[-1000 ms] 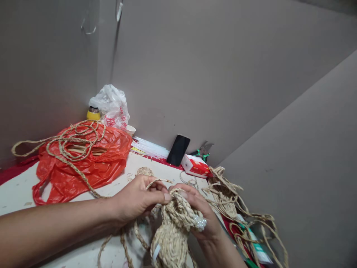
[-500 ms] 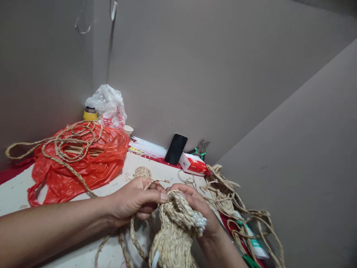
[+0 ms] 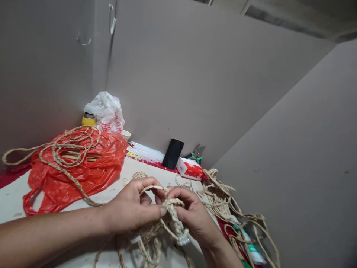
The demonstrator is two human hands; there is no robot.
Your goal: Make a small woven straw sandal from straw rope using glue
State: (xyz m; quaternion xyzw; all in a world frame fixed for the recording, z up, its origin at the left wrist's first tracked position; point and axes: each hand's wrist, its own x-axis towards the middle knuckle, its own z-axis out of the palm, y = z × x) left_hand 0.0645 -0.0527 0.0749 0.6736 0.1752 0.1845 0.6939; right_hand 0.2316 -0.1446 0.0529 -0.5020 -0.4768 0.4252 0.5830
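A woven straw piece with a braided edge [image 3: 176, 220] is held up between my two hands over the white tabletop. My left hand [image 3: 139, 203] is closed, its thumb and fingers pinching the braid's upper end, with a thin straw cord [image 3: 150, 187] looping over the fingers. My right hand [image 3: 192, 212] pinches the same braid from the other side; its fingertips meet the cord's end. A cluster of clear beads [image 3: 183, 239] hangs at the braid's lower end. Below, more straw cord [image 3: 150, 253] dangles. The hands hide part of the weave.
At left, a red plastic bag [image 3: 106, 167] carries a coil of braided straw rope [image 3: 69, 175]. Behind it are a yellow jar [image 3: 88, 120] and a white bag [image 3: 107, 108]. Farther right stand a phone [image 3: 173, 153], a red box [image 3: 192, 169], pruning shears [image 3: 197, 153] and tangled straw cords [image 3: 220, 201].
The woven piece has turned and tipped, so its broad body no longer faces me. My right hand's thumb now shows on the near side, and the cord's end has come to the right fingertips.
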